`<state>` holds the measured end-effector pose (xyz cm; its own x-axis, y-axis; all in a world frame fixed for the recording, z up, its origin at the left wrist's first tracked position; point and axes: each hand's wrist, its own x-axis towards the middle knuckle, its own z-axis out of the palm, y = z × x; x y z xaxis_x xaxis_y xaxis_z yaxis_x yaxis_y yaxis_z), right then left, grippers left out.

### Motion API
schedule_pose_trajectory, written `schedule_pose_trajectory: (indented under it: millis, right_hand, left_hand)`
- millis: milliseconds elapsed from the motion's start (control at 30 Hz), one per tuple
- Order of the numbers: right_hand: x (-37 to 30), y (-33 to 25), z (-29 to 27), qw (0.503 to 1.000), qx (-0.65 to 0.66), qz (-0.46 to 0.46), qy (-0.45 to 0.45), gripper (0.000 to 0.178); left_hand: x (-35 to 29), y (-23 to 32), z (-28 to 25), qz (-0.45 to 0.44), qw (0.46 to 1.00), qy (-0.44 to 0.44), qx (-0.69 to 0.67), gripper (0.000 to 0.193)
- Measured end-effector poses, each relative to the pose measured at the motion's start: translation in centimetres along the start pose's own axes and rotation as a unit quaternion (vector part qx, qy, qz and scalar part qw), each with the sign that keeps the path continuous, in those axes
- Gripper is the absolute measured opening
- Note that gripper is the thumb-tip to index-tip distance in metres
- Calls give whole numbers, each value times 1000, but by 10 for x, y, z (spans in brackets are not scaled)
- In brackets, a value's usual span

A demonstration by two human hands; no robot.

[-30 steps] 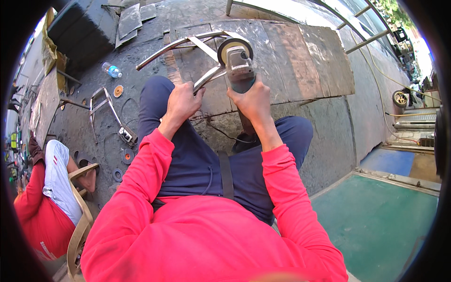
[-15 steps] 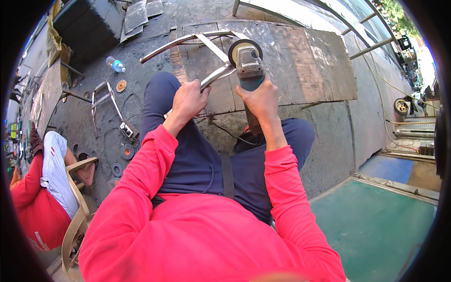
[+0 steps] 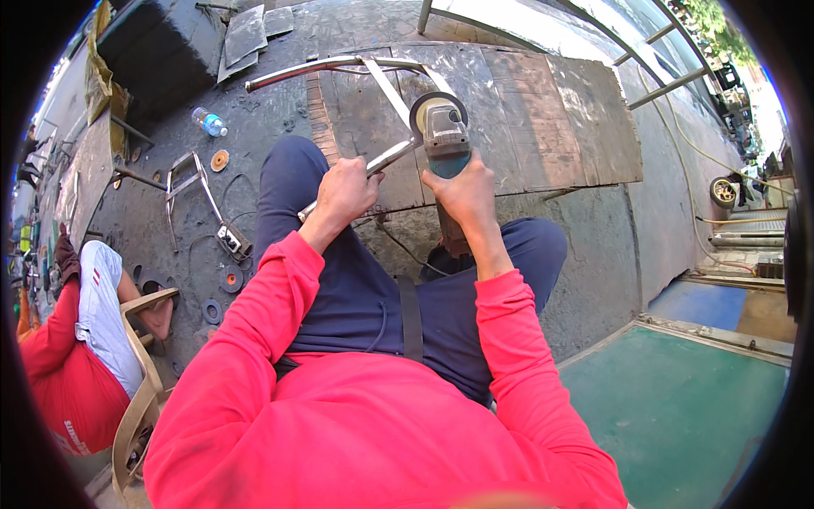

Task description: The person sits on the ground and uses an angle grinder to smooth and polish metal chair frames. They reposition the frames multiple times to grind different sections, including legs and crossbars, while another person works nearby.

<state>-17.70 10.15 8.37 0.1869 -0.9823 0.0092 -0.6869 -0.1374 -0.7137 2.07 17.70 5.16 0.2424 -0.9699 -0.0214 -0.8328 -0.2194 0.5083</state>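
- Grinder: body part-hidden by R hand
- Frame, L of grinder: bar part-hidden by L hand
- Co-worker, far L of grinder: edge-cropped
- Clutter, far R of grinder: too small to ID

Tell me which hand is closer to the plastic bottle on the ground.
Left. The left hand, gripping the metal frame, is below and right of the bottle in view; the right hand, holding the grinder, is farther right.
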Motion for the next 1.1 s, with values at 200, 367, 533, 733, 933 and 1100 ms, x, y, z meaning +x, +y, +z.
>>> schedule_pose_trajectory:
  millis: [200, 367, 533, 733, 933, 1100]
  right_hand:
    - [-3, 6, -1, 999, 27, 21, 9, 58]
    - [-9, 9, -2, 999, 33, -5, 7, 57]
    - [-9, 8, -1, 1000, -6, 3, 12, 58]
    - [-16, 6, 1, 1000, 6, -14, 11, 59]
    - [-13, 5, 1, 1000, -21, -16, 12, 60]
    - [-12, 7, 0, 999, -29, -16, 1, 60]
  left_hand:
    - [1, 0, -1, -1, 1000, 1, 2, 38]
    - [0, -1, 1, 14, 1000, -1, 9, 39]
    - [0, -1, 2, 15, 1000, -3, 19, 45]
    - [-1, 1, 2, 8, 1000, -10, 21, 41]
    - [-2, -1, 3, 9, 1000, 3, 11, 44]
    - [-1, 0, 4, -3, 1000, -11, 11, 45]
